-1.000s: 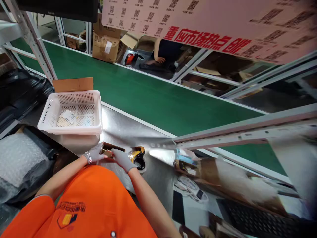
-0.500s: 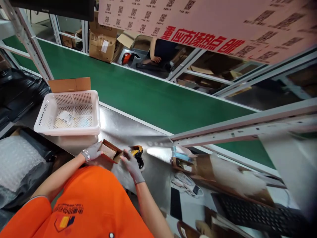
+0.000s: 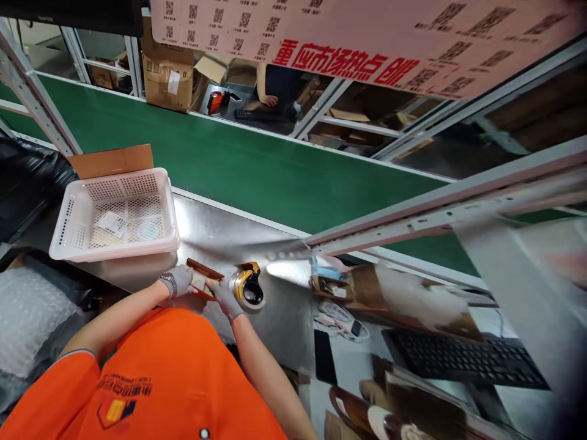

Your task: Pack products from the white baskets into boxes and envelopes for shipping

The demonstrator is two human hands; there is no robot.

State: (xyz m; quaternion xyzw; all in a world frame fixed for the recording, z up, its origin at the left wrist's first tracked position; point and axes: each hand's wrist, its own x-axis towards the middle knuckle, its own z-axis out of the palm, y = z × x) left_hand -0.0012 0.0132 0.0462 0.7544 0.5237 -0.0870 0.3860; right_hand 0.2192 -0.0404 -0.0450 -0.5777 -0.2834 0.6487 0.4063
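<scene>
A small brown cardboard box point(image 3: 202, 275) sits on the steel table point(image 3: 215, 235) just in front of my orange shirt. My left hand point(image 3: 178, 280), in a grey glove with a wristwatch, grips the box's left side. On the box's right side rests my gloved right hand point(image 3: 223, 294), holding it too. A yellow and black tape dispenser point(image 3: 246, 286) lies on the table immediately right of my right hand, touching or nearly touching it.
A white perforated basket point(image 3: 76, 208) stands at the left with brown cardboard point(image 3: 110, 161) behind it. A green conveyor belt point(image 3: 257, 174) runs across beyond the table. Right lie a black keyboard point(image 3: 463, 360), cables and paper bags. Bubble wrap point(image 3: 27, 311) sits lower left. Another person sits across the belt.
The box's flaps were open half a second ago; now both hands press it flatter and closed. My right hand moved back onto the box. The camera view shifted right.
</scene>
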